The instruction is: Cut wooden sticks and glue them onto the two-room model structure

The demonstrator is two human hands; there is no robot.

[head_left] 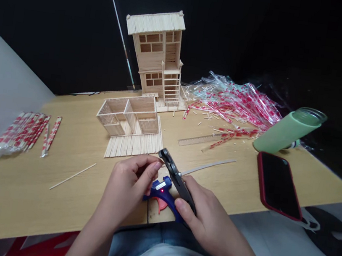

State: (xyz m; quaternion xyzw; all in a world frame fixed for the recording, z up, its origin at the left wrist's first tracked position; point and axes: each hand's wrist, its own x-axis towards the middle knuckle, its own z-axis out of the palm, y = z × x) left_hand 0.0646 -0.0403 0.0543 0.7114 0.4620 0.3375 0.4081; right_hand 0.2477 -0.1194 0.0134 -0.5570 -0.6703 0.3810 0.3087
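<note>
My right hand [205,215] is wrapped round the handles of black pliers [176,179], whose jaws point up and to the left. Thumb and fingertips of my left hand [131,182] are pinched together right beside those jaws; whatever they grip is too small to make out. Beneath both hands lies a blue glue gun [164,195] with a red trigger and a small red light, partly covered. Just beyond my hands stands an open-topped stick-built room model [128,117] with a slatted floor in front. A loose thin wooden stick [72,176] lies to the left.
A taller stick house [156,54] stands behind. Wrapped chopsticks [22,132] lie left. Crumpled wrappers [241,100], a clear ruler [198,139] and a grey strip [210,165] are on the right, with a green bottle [285,131] and a phone [279,183] near the table's edge.
</note>
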